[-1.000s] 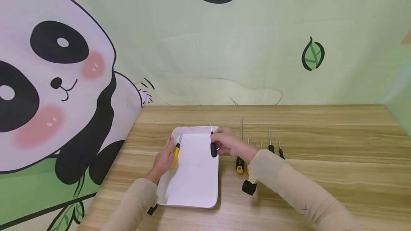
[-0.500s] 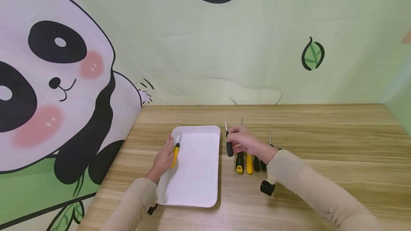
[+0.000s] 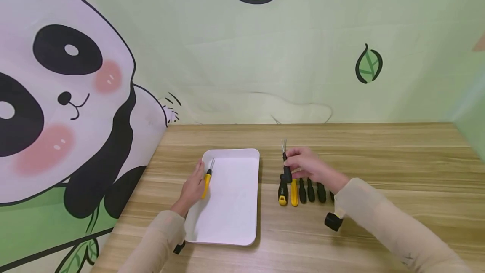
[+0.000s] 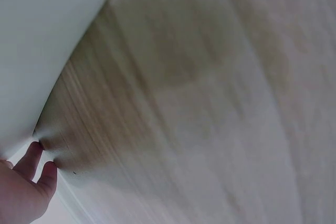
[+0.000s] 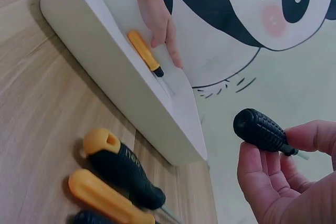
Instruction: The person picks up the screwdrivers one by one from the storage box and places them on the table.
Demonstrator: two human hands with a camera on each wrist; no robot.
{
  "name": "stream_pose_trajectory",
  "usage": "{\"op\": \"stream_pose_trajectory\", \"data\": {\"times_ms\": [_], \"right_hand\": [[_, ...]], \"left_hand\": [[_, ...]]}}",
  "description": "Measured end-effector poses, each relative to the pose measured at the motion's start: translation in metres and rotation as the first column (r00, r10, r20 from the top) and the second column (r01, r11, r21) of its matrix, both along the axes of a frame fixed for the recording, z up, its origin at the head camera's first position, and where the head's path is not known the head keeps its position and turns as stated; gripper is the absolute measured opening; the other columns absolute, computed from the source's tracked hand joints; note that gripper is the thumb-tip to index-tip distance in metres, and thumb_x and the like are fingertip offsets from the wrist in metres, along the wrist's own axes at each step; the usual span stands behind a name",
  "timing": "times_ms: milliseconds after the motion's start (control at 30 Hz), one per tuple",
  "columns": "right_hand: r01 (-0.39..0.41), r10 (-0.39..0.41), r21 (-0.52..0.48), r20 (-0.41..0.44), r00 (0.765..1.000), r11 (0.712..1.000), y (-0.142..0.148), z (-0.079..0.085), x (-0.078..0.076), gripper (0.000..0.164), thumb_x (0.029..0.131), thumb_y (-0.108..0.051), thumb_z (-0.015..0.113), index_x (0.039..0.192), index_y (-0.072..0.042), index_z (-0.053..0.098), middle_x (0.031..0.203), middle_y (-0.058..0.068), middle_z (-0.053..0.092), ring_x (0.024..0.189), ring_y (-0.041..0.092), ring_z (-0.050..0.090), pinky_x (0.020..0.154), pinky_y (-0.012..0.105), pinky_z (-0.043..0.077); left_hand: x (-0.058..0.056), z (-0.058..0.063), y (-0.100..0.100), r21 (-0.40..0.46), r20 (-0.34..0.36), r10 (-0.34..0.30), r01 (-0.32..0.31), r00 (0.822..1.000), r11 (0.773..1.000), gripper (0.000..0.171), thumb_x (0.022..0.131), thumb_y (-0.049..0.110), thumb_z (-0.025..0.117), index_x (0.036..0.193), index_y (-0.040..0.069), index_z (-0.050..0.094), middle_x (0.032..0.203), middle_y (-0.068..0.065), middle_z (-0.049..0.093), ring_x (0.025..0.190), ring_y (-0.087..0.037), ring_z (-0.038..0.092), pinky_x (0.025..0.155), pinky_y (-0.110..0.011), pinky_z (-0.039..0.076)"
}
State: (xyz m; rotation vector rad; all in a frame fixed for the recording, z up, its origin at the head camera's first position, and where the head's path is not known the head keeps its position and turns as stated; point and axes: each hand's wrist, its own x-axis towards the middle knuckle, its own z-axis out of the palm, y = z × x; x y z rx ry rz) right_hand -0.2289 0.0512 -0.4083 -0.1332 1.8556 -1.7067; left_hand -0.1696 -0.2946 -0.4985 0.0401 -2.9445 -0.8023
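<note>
My right hand (image 3: 308, 164) pinches a small black-handled screwdriver (image 5: 260, 130) between thumb and fingers, its thin shaft pointing away. It is held above the row of tools. At the left, my left hand (image 3: 192, 189) grips the left wall of a white tray (image 3: 258, 197), with fingertips at its outer side in the left wrist view. Inside the tray, a yellow-handled screwdriver (image 3: 207, 184) leans along that wall, close to the left hand. Below the right hand lie a black-and-yellow screwdriver (image 5: 123, 169) and a yellow-handled one (image 5: 107, 196).
Several black-handled screwdrivers (image 3: 310, 191) lie side by side to the right of the yellow one, partly hidden by my right hand and forearm. The wooden table (image 3: 398, 159) ends at a panda-printed backdrop (image 3: 212, 54).
My right hand has carried the black screwdriver rightward, from above the tray's right edge to above the left end of the tool row. My left hand and the tray stay put.
</note>
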Motion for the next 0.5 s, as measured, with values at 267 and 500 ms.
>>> {"op": "stream_pose_trajectory", "data": {"times_ms": [267, 500], "right_hand": [[0.011, -0.011, 0.012, -0.014, 1.0, 1.0, 0.025, -0.004, -0.004, 0.013, 0.082, -0.003, 0.051, 0.094, -0.003, 0.045, 0.076, -0.001, 0.051, 0.066, 0.011, 0.053, 0.062, 0.029, 0.052], [0.043, -0.043, 0.036, -0.001, 0.999, 0.998, 0.049, -0.009, -0.009, 0.016, 0.083, -0.004, 0.052, 0.096, -0.003, 0.044, 0.076, -0.003, 0.052, 0.066, 0.01, 0.054, 0.062, 0.028, 0.052]], "left_hand": [[0.0, 0.0, 0.0, 0.002, 0.009, 0.003, -0.003, 1.0, 1.0, 0.053, 0.086, 0.005, 0.034, 0.137, -0.004, 0.023, 0.146, -0.017, 0.019, 0.13, -0.032, 0.026, 0.102, -0.048, 0.027], [0.0, 0.0, -0.001, 0.03, -0.002, -0.001, 0.001, 1.0, 1.0, 0.052, 0.086, 0.005, 0.033, 0.138, -0.002, 0.024, 0.146, -0.016, 0.02, 0.13, -0.033, 0.026, 0.101, -0.05, 0.027]]}}
